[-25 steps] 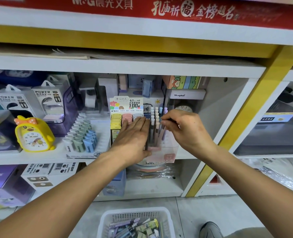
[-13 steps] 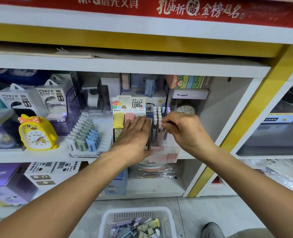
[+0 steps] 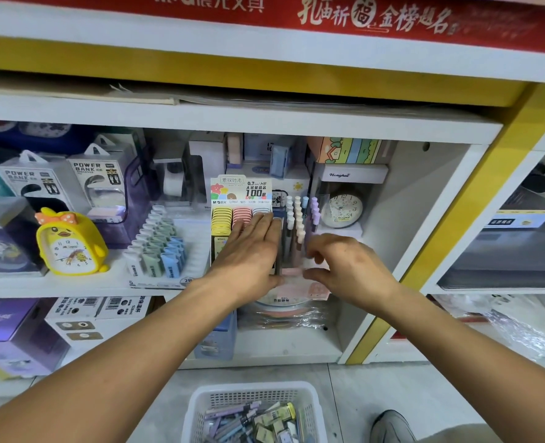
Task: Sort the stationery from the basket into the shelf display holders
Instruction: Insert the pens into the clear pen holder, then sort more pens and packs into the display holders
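A clear pen holder [image 3: 296, 287] with a pink front label stands on the middle shelf and holds several pastel-capped pens [image 3: 296, 219] upright. My left hand [image 3: 252, 251] lies flat with straight fingers against the holder's left side, between it and the lead refill display [image 3: 229, 215]. In front of the holder's right part hovers my right hand [image 3: 351, 266], blurred, its fingers loosely bent with nothing visible in them. The white basket [image 3: 255, 393] sits on the floor below, with several pens and small packs inside.
A yellow duck clock [image 3: 69, 244] and a tray of erasers [image 3: 159, 247] stand left of the displays. Power bank boxes [image 3: 95, 180] and a small round clock [image 3: 343, 209] fill the back. A yellow post [image 3: 456, 219] bounds the bay at the right. A shoe [image 3: 392, 423] shows beside the basket.
My right hand has let go of the pen tops and dropped to the front of the holder. The left hand stays flat against the holder's side.
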